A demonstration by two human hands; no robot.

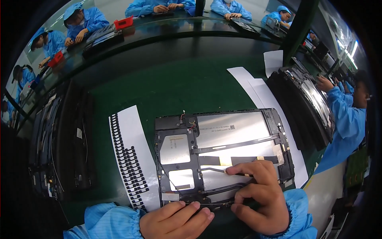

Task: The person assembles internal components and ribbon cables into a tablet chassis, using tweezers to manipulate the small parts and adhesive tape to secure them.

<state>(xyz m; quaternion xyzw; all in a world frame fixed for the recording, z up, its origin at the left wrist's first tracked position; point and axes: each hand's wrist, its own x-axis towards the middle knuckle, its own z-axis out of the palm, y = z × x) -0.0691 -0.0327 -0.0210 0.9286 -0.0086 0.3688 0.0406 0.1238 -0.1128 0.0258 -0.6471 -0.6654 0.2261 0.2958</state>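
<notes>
An opened tablet [229, 133] lies on the green table before me, its inside facing up, with silver plates, black ribbon cables and thin wires. My left hand [177, 221] rests its outstretched fingers on the tablet's near edge; its thumb is hidden. Over the tablet's lower right part is my right hand [262, 199]. Its fingers are closed around dark bent-tip tweezers [217, 170], whose tip lies near the middle frame strip. The right thumb is at the near edge. Left of the tablet, a white sheet [140, 135] carries rows of small black stickers.
Stacks of black tablet parts stand at the left [59, 143] and right [306, 99]. White sheets [248, 85] lie under and beyond the tablet's right side. A dark green post [298, 34] rises at the far right. Several people in blue work at benches beyond; one person [346, 107] sits close at right.
</notes>
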